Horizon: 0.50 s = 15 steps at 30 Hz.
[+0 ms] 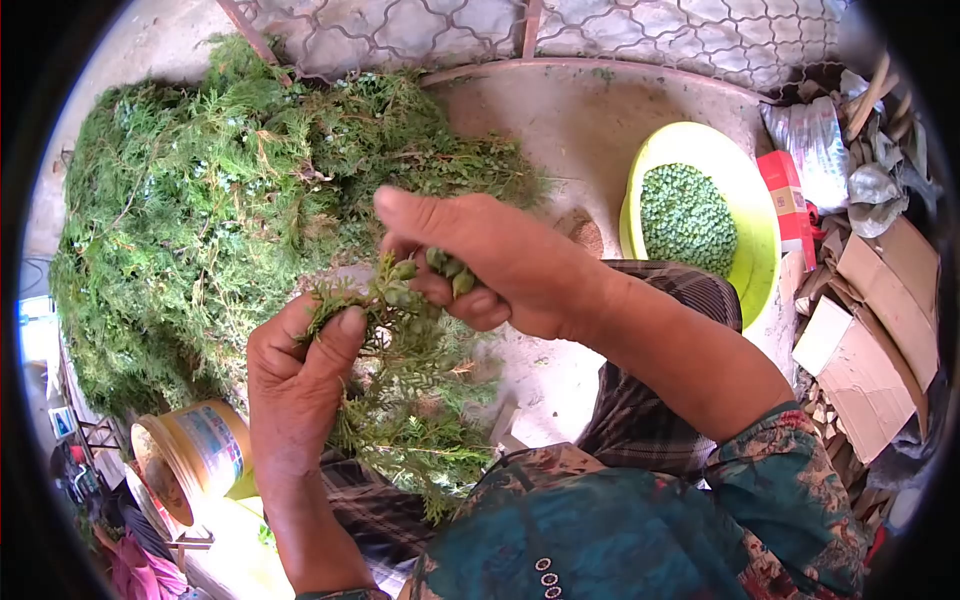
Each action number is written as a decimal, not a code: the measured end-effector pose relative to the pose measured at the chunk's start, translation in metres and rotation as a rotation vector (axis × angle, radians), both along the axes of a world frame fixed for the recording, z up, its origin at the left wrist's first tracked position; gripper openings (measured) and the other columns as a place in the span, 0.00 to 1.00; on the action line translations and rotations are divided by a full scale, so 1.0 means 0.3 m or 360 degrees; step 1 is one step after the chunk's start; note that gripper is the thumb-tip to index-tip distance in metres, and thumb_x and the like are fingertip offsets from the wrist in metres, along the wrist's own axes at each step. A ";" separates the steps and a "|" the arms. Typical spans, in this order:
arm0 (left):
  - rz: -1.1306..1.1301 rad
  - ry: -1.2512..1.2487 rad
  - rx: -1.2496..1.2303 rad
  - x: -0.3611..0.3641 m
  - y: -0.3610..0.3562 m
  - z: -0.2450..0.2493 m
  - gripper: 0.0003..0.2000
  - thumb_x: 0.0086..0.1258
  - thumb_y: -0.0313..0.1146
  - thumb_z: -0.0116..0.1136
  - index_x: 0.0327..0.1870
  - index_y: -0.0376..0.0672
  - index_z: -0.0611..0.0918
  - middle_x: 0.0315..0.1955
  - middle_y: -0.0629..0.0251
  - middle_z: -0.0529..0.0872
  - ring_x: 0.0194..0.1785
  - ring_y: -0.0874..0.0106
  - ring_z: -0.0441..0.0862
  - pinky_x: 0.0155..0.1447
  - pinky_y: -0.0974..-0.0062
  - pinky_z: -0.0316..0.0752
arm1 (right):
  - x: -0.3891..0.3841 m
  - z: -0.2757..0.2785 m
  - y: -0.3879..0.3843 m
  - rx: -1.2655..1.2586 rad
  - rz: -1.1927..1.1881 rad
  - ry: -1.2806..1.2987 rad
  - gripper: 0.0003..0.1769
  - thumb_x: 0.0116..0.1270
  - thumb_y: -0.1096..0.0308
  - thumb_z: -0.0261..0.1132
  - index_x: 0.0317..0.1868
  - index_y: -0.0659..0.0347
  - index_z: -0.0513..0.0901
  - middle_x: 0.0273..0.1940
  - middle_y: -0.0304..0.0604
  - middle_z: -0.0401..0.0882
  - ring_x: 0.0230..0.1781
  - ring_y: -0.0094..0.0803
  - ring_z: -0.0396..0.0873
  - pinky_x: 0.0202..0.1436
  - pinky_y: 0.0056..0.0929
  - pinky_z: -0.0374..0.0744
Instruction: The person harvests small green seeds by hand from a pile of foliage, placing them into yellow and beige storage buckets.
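Observation:
My left hand (300,370) pinches a leafy green sprig (400,350) between thumb and fingers, and the sprig hangs down over my lap. Close beside it on the right, my right hand (490,255) is curled around several small green cones (452,270), with its thumb raised. More cones (398,285) sit on the sprig between the two hands. A large heap of cut green branches (200,230) lies beyond my hands, to the left. At the right, a yellow-green basin (765,240) holds many small green cones.
A yellow bucket (215,450) lies tipped at the lower left. Flattened cardboard (870,340), a red box (787,200) and plastic bags (810,145) are piled on the right. Wire mesh fencing (640,30) runs along the far side.

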<state>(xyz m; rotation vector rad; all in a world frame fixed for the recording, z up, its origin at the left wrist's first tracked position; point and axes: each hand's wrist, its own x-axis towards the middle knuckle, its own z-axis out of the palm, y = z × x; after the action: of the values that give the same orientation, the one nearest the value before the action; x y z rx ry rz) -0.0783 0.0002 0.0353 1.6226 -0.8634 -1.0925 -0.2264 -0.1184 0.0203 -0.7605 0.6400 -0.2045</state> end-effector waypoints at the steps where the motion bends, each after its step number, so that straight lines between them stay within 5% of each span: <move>1: 0.0036 -0.0095 -0.0044 -0.004 0.000 -0.005 0.07 0.65 0.35 0.59 0.35 0.41 0.81 0.17 0.79 0.73 0.18 0.88 0.61 0.22 0.87 0.54 | 0.005 -0.010 0.006 0.0004 0.0003 0.0003 0.21 0.67 0.49 0.56 0.33 0.61 0.74 0.20 0.32 0.66 0.11 0.13 0.57 0.11 0.14 0.53; 4: 0.0033 -0.0080 -0.0063 -0.004 0.001 0.000 0.08 0.64 0.35 0.59 0.36 0.41 0.82 0.17 0.79 0.73 0.19 0.88 0.61 0.23 0.87 0.54 | 0.015 -0.025 0.013 -0.0321 0.0149 -0.0076 0.17 0.66 0.52 0.59 0.34 0.60 0.74 0.20 0.30 0.66 0.12 0.13 0.57 0.12 0.13 0.54; 6: -0.0017 -0.0035 -0.0088 0.006 0.011 -0.016 0.07 0.64 0.31 0.59 0.38 0.39 0.82 0.23 0.77 0.78 0.24 0.87 0.67 0.28 0.88 0.60 | 0.021 -0.005 0.011 -0.0724 -0.0114 0.0065 0.14 0.65 0.56 0.60 0.33 0.58 0.73 0.20 0.30 0.67 0.13 0.13 0.58 0.12 0.13 0.55; 7: -0.0059 0.0000 -0.0119 0.013 0.018 -0.021 0.07 0.64 0.28 0.59 0.41 0.37 0.82 0.29 0.74 0.83 0.30 0.87 0.73 0.34 0.89 0.67 | 0.009 -0.008 -0.023 -0.0723 -0.0113 0.0066 0.14 0.65 0.56 0.60 0.33 0.58 0.73 0.20 0.30 0.67 0.13 0.13 0.58 0.12 0.13 0.55; 9: 0.0052 0.0044 -0.0049 0.027 0.029 -0.017 0.07 0.64 0.27 0.59 0.41 0.38 0.82 0.30 0.72 0.83 0.31 0.86 0.74 0.35 0.88 0.68 | -0.036 -0.010 -0.115 -0.0233 -0.0715 -0.0280 0.14 0.66 0.56 0.59 0.30 0.57 0.72 0.20 0.31 0.69 0.13 0.13 0.59 0.12 0.14 0.56; 14: 0.0238 0.0075 0.0066 0.035 0.025 -0.015 0.07 0.64 0.27 0.58 0.41 0.38 0.82 0.33 0.68 0.85 0.33 0.84 0.78 0.38 0.87 0.71 | -0.022 0.029 -0.056 -0.0221 -0.0428 -0.0273 0.16 0.65 0.56 0.59 0.27 0.56 0.70 0.22 0.32 0.70 0.12 0.13 0.59 0.11 0.15 0.56; 15: 0.0288 0.0073 0.0045 0.029 0.023 -0.025 0.09 0.63 0.30 0.60 0.42 0.39 0.80 0.30 0.70 0.83 0.27 0.84 0.73 0.30 0.87 0.66 | -0.013 0.025 -0.034 -0.0324 -0.0238 -0.0232 0.16 0.65 0.55 0.60 0.27 0.56 0.70 0.22 0.32 0.70 0.12 0.12 0.59 0.11 0.15 0.55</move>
<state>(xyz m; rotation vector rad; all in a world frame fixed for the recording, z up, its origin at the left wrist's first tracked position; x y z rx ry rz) -0.0697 0.0071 0.0278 1.6579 -0.6601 -1.0141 -0.2303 -0.1286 0.0278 -0.8848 0.5428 -0.4632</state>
